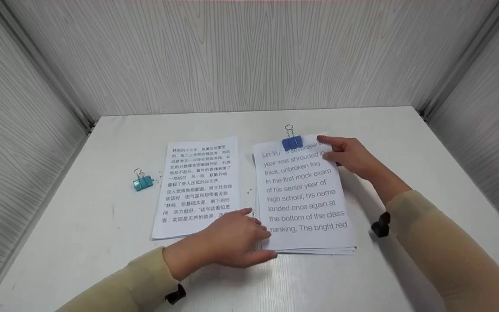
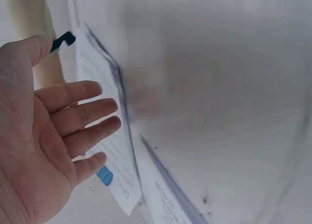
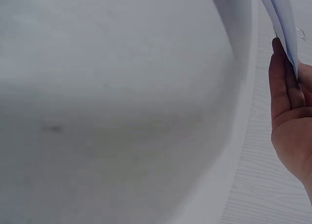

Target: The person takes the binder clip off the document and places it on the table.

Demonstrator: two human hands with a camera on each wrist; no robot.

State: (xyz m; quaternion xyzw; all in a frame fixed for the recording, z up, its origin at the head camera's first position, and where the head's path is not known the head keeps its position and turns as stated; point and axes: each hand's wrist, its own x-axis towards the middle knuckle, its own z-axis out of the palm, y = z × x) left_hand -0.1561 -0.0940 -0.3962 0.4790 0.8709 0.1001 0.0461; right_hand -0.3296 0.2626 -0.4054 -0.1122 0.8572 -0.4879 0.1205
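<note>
A stack of English-printed sheets (image 1: 303, 195) bears a blue binder clip (image 1: 292, 142) on its top edge, with the clip's wire handles pointing away. My right hand (image 1: 353, 158) pinches the stack's upper right edge; in the right wrist view, fingers (image 3: 280, 83) lie on one side of the paper (image 3: 282, 14) and the thumb is on the other. At the lower left edge of that stack is my left hand (image 1: 236, 238), fingers spread and loosely bent. Seen in the left wrist view, the left palm (image 2: 44, 151) holds nothing; whether its fingertips touch the paper cannot be told.
Left of the stack lies a second pile of sheets (image 1: 197, 186), printed in Chinese. A teal binder clip (image 1: 143, 183) sits on the white table (image 1: 115, 251) beside that pile. Pale wood-grain panels (image 1: 249, 56) stand at the back and both sides.
</note>
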